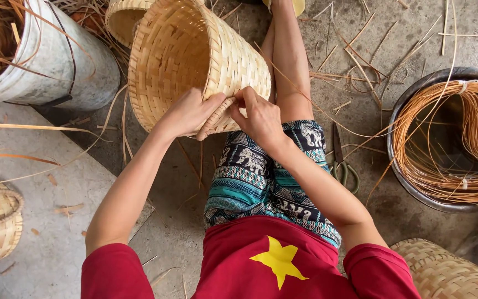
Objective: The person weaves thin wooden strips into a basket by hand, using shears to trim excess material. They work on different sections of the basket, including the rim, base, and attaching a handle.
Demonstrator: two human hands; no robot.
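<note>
The woven basket (195,61) lies tipped on its side over the person's lap and outstretched leg, its open mouth turned toward nine o'clock and its base toward three o'clock, so its long axis runs roughly from ten o'clock to four o'clock across the view. The part being worked is the bound rim (214,118), a short rope-like length at the basket's six o'clock edge, slanting from about seven o'clock up to one o'clock. The left hand (186,113) comes in from eight o'clock and is curled closed around the lower end of that rim, thumb on top, fingers (208,105) wrapped over it. The right hand (258,119) comes in from four o'clock and touches the upper end of the same rim; its fingertips are pinched tight together on the rim or on a thin strand there, which of the two I cannot tell. Both hands sit equally close, nearly touching each other, with the rim lying between them. At three o'clock stands a dark basin (410,182) holding coiled orange cane (449,144); dark shears (341,160) lie on the concrete floor (172,221) just beside the right knee.
</note>
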